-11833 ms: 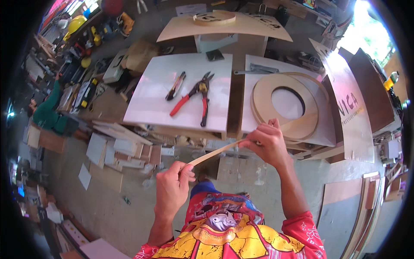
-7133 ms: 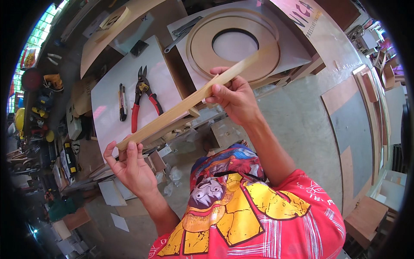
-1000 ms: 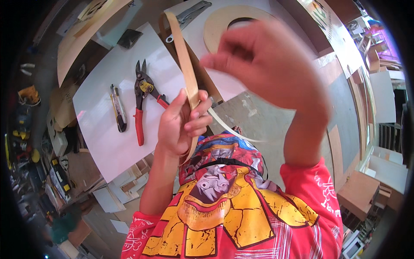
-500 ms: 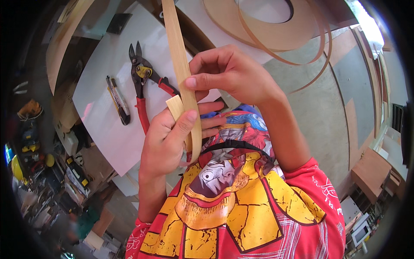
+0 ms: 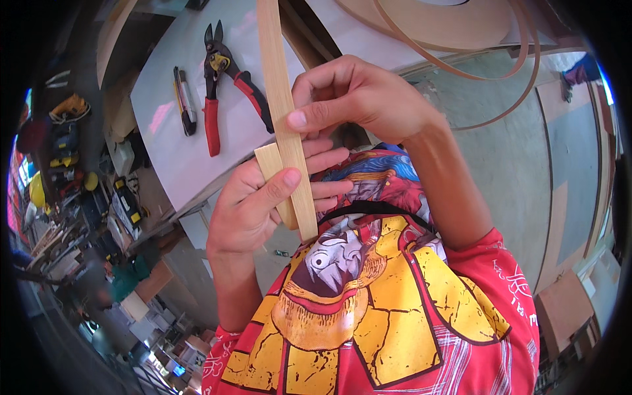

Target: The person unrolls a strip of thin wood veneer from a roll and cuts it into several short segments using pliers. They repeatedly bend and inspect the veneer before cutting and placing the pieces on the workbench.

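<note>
A long, pale wood-grain edge-banding strip (image 5: 282, 85) runs from the top of the view down between my hands. My right hand (image 5: 368, 99) pinches it between thumb and bent fingers. Lower down, my left hand (image 5: 247, 197) presses its thumb on the strip, the other fingers stretched behind it. A short pale strip end (image 5: 268, 164) also lies in the left hand, crossing under the long one; whether both are one piece I cannot tell. Left of my hands, red-handled tin snips (image 5: 216, 66) lie on a white board (image 5: 158, 125), jaws pointing away. A utility knife (image 5: 185, 102) lies beside them.
At the upper right sits a large coil of banding (image 5: 434, 26), with loose loops hanging past the board's edge. Tools and scraps crowd the shelving (image 5: 66, 217) at the left. Panels (image 5: 569, 178) lie along the right, and a brown box (image 5: 563, 306) stands at the lower right.
The view has shifted, so the board, snips and knife appear higher and slightly right. Both hands keep their grip; the strip's lower end now looks straighter and sits a little to the right.
</note>
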`<state>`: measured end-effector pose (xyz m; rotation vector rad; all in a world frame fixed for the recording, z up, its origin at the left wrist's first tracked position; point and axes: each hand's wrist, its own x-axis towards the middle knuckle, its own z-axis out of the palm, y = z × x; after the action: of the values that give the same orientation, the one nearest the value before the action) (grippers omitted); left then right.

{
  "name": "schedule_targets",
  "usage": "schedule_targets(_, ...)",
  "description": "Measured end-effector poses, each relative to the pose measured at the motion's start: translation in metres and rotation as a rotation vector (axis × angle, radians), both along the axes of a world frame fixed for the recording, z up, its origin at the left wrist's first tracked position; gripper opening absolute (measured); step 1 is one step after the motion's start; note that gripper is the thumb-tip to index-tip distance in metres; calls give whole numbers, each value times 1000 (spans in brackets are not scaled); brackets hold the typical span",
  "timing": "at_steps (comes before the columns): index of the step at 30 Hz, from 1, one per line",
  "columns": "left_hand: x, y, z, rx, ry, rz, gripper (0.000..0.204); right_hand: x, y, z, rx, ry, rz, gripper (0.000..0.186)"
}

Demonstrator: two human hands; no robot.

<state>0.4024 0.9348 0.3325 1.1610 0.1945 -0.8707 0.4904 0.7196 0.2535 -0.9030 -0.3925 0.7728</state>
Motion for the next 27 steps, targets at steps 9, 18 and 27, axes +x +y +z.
schedule_targets(9, -52, -42, -11, 12, 17, 92, 61, -27, -33, -25, 69, 128, 204, 17)
schedule_targets(18, -72, -65, -42, -63, 76, 156, 61, -57, -49, -49, 33, 104, 62, 16)
schedule_targets(27, -88, -78, -55, -19, 87, 199, 62, -63, -63, -55, -56, 17, 63, 11)
